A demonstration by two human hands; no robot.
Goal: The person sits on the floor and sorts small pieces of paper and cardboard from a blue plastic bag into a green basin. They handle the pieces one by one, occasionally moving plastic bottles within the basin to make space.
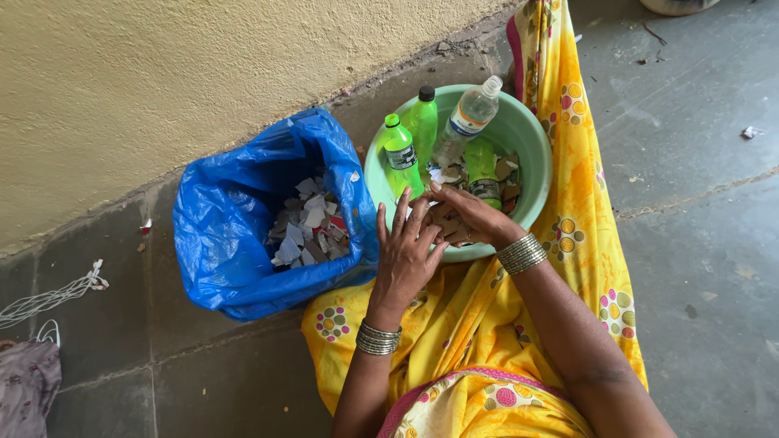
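Observation:
A light green plastic basin point(531, 142) sits on the floor in front of me, holding green bottles point(399, 154), a clear bottle point(466, 122) and torn paper and cardboard scraps point(507, 174). My right hand point(471, 215) reaches into the basin's near side and closes on a bunch of brown scraps. My left hand point(406, 247) rests against it at the basin's near rim, fingers spread, touching the same scraps. To the left stands an open blue plastic bag point(219, 227) with several paper scraps point(308, 231) inside.
A rough yellow wall point(162, 89) runs along the far side. The floor is grey stone tile point(698, 203). My yellow patterned cloth point(568, 211) drapes around the basin. White string point(57, 296) and a dark cloth point(24, 381) lie at the left edge.

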